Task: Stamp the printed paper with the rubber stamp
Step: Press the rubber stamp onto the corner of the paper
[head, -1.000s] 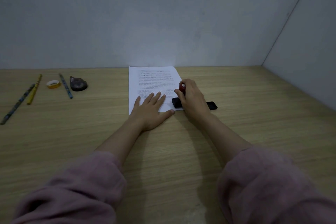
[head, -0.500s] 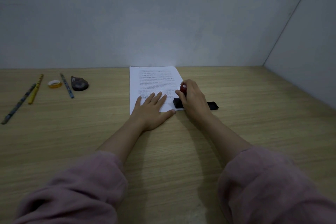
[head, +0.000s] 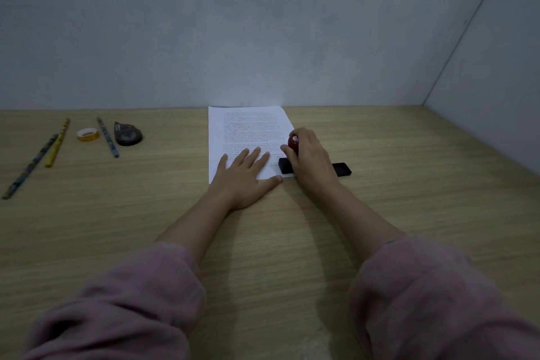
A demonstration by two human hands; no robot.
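A printed white sheet of paper (head: 248, 131) lies on the wooden desk against the back wall. My left hand (head: 247, 177) rests flat on its lower part, fingers spread, holding nothing. My right hand (head: 311, 159) grips the red-knobbed rubber stamp (head: 293, 142) at the paper's lower right corner. Under that hand lies a long black ink pad (head: 342, 169); its left end overlaps the paper's corner. The stamp's base is hidden by my fingers, so I cannot tell whether it touches the pad or the paper.
At the far left of the desk (head: 292, 242) lie a dark patterned pencil (head: 29, 168), a yellow pencil (head: 57, 142), a small tape roll (head: 88, 134), another pencil (head: 107, 137) and a black correction-tape dispenser (head: 127, 134). A wall closes the right side.
Almost nothing differs; both hands stay in place, the right hand still on the stamp at the paper's corner.
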